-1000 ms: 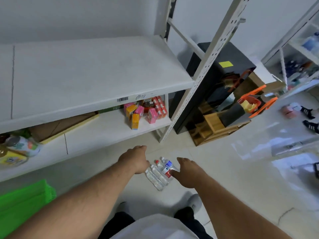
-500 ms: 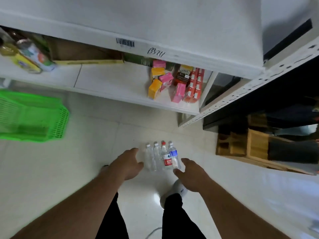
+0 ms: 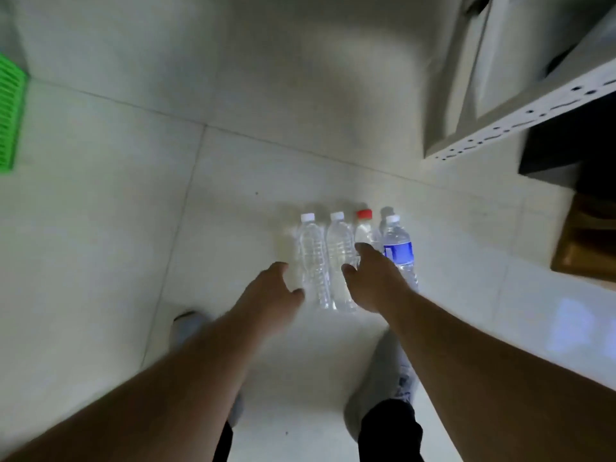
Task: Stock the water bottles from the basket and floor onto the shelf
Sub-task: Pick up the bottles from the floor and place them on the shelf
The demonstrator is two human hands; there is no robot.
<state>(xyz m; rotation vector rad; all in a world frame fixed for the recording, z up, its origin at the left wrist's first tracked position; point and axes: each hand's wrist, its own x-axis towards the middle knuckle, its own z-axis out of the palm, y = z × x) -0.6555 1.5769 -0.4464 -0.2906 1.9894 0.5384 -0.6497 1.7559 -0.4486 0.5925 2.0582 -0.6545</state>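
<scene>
Several clear water bottles stand in a row on the pale tiled floor. Two have white caps, one has a red cap, and the rightmost carries a blue label. My left hand hovers open just left of the row, fingers apart, holding nothing. My right hand reaches over the red-capped bottle, fingers spread, partly hiding it; I cannot see a closed grip. Only a corner of the white shelf shows at the upper right.
A green plastic basket pokes in at the left edge. A perforated white shelf post runs along the upper right, with a dark cabinet and a wooden crate beyond it. My grey shoes stand below the bottles.
The view has tipped down to the floor, so the shelves have left the frame. Both hands have moved closer to the bottles; the right hand now covers the red-capped one.
</scene>
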